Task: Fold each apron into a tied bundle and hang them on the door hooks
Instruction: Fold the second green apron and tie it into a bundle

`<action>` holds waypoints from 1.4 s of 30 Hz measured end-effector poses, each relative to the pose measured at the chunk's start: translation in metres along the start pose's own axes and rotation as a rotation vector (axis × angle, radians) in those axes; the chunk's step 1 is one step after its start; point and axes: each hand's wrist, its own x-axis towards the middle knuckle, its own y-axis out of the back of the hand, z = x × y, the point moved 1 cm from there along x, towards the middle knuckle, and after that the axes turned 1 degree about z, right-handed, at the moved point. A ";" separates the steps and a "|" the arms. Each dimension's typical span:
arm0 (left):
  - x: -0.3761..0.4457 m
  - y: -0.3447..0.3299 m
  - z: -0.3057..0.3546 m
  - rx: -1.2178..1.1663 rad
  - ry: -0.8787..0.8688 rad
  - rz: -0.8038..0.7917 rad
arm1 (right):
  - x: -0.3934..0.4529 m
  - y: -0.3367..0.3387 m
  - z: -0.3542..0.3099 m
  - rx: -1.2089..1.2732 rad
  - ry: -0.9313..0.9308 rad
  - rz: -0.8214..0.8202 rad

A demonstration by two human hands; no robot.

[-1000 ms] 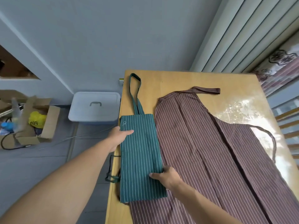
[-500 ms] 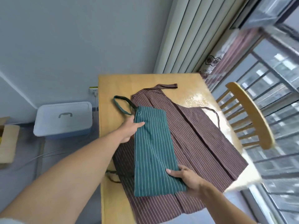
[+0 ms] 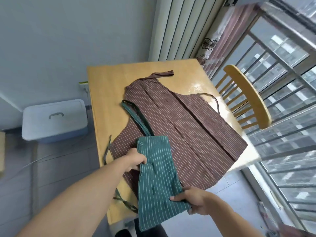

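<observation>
Left hand [image 3: 136,159] & right hand [image 3: 193,200] are gripping the folded green apron [image 3: 157,182], lying over the brown apron [image 3: 181,127] w/ strap pointing to 11 o'clock on the table [image 3: 106,86].

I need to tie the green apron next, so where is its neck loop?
In the head view the neck loop trails from the green apron toward the far left, lying over the brown apron.

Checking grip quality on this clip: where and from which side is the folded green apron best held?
By its two long edges, one hand from each side, as the left hand and right hand do: the green apron is a long limp strip that sags unless supported on both sides.
</observation>
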 end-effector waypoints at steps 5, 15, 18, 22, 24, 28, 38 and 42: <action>-0.007 0.022 -0.006 -0.089 0.120 -0.174 | -0.006 0.013 -0.003 -0.212 -0.059 -0.112; 0.028 0.051 0.042 -0.297 0.093 -0.294 | -0.021 0.022 -0.041 -0.328 0.051 -0.473; 0.041 0.049 0.068 -0.331 0.010 -0.228 | -0.014 0.028 -0.044 -0.448 0.070 -0.433; 0.036 0.052 0.139 -0.243 -0.267 0.074 | -0.014 0.027 -0.059 -0.483 0.121 -0.411; 0.024 0.067 0.185 -0.253 -0.418 0.112 | -0.017 0.025 -0.070 -0.453 0.125 -0.420; 0.001 0.100 0.269 -0.204 -0.572 0.162 | -0.026 0.020 -0.095 -0.330 0.189 -0.474; 0.005 0.057 0.118 0.100 -0.469 0.564 | 0.020 0.019 -0.066 -0.035 0.016 -0.121; -0.020 0.009 0.032 0.198 -0.425 0.043 | 0.009 0.019 -0.060 0.071 0.030 -0.139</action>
